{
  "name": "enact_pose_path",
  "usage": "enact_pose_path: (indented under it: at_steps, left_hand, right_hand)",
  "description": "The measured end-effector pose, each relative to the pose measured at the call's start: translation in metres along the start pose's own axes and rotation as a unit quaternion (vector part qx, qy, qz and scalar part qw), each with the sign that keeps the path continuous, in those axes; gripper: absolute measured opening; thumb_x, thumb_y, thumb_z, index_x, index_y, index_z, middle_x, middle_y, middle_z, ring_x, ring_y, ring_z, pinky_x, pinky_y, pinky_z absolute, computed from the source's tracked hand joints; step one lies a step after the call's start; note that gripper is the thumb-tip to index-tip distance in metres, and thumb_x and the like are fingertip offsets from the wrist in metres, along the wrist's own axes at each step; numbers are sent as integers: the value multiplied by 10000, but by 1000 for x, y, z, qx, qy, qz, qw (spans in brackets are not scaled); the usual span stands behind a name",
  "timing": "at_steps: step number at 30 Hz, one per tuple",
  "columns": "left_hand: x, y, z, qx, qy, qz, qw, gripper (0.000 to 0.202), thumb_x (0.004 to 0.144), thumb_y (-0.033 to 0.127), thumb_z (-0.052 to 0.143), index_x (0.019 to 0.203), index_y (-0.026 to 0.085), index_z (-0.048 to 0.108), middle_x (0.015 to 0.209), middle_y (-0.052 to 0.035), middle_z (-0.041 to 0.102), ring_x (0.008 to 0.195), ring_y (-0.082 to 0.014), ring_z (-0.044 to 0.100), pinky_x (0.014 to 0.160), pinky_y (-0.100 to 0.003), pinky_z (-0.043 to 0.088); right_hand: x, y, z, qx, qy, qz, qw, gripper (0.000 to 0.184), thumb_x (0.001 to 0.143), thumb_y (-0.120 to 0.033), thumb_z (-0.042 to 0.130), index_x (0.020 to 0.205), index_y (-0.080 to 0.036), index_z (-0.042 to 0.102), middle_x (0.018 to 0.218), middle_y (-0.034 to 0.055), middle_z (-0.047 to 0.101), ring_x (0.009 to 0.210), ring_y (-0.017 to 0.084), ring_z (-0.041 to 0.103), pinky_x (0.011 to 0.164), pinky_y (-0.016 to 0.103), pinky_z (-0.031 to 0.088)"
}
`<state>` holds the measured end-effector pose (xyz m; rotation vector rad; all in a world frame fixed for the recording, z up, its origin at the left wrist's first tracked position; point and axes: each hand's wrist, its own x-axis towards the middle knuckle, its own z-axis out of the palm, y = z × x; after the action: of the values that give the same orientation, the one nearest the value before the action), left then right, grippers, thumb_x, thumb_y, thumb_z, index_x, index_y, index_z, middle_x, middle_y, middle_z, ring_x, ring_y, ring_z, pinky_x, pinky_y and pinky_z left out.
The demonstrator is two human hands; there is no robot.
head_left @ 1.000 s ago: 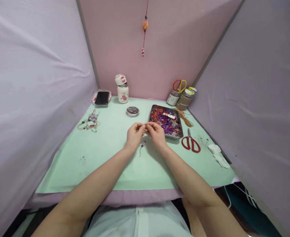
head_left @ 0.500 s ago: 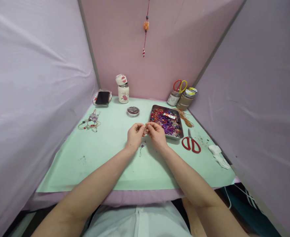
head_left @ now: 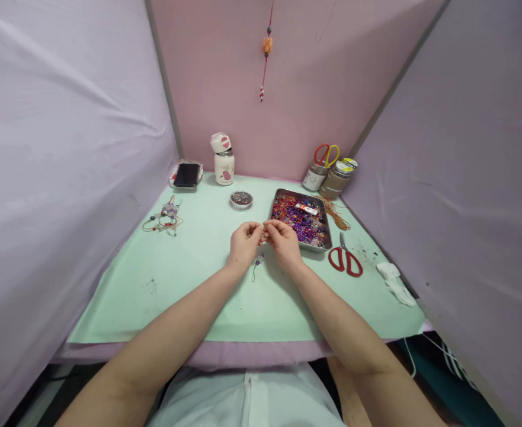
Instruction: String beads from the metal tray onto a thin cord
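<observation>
My left hand (head_left: 243, 244) and my right hand (head_left: 284, 243) meet over the middle of the green mat (head_left: 163, 279), fingertips pinched together on a thin cord. A short length of that beaded cord (head_left: 256, 265) hangs down between my wrists with a few small purple beads on it. Just right of my right hand stands a metal tray of beads (head_left: 302, 217), full of purple, red and orange pieces.
Red scissors (head_left: 346, 260) lie right of the tray, with a white cloth (head_left: 394, 282) beyond. At the back stand a white bottle (head_left: 224, 160), a phone (head_left: 186, 175), a small round tin (head_left: 241, 200) and two jars (head_left: 329, 173). Finished bead strings (head_left: 163, 218) lie at left.
Both hands stay pinched together on the cord in the same spot; only the view has shifted slightly.
</observation>
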<state>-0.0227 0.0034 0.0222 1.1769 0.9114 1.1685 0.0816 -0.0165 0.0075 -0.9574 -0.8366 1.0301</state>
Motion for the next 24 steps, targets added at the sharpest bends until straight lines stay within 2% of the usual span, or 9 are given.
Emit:
enact_pose_path:
  at_steps: [24]
  left_hand:
    - [1,-1,0,9,2,-1,1000,178,724,307,653,757,139,604,617,0,601,536,-88,534,551,-231,456]
  right_hand:
    - [0,0,-2,-44,1,-11,999,230,691,-389,697,799,-196,635,670,-23,596,588,113,544,617,268,497]
